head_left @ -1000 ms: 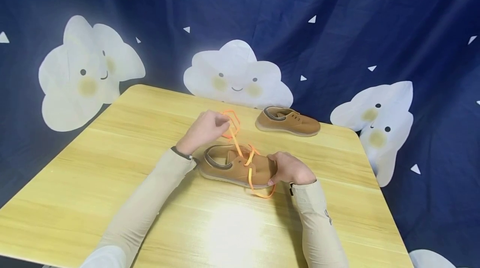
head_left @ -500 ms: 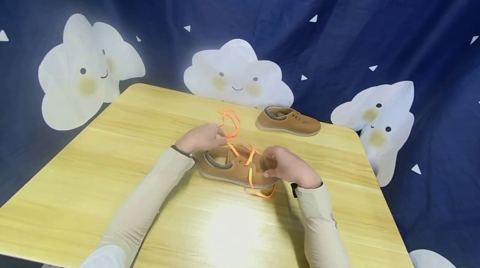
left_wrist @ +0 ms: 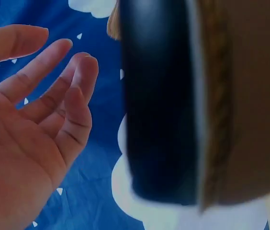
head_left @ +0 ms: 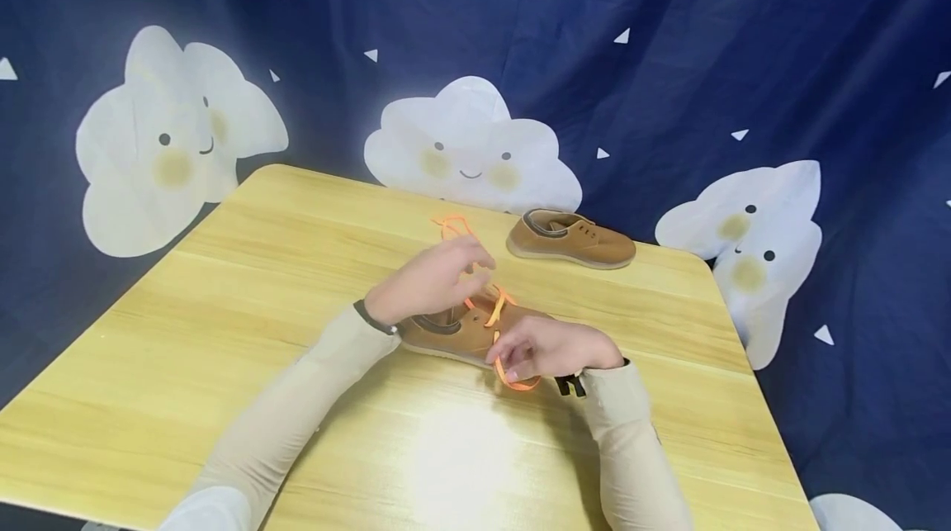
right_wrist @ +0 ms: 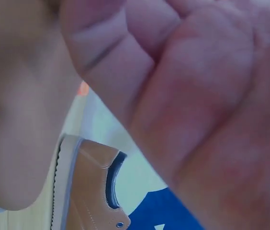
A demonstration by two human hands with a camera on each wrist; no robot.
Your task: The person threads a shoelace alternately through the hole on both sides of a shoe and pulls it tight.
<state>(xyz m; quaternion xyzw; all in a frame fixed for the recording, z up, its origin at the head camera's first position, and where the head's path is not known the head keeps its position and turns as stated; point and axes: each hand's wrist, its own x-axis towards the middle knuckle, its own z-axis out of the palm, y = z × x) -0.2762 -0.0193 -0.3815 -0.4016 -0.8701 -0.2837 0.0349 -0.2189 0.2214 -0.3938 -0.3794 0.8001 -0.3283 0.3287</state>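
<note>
The tan shoe [head_left: 434, 341] lies on the table [head_left: 223, 283] at the centre of the head view, crossed near its front by an orange lace [head_left: 525, 386], and a lacing step is judged to be in hand. The left hand [head_left: 431, 282] is held above it, relaxed and gripping nothing, while the right hand [head_left: 553, 347] is bent at the lace's near-side length; whether that is pinched cannot be told. A sure pinch there, then an eyelet, seems called for.
</note>
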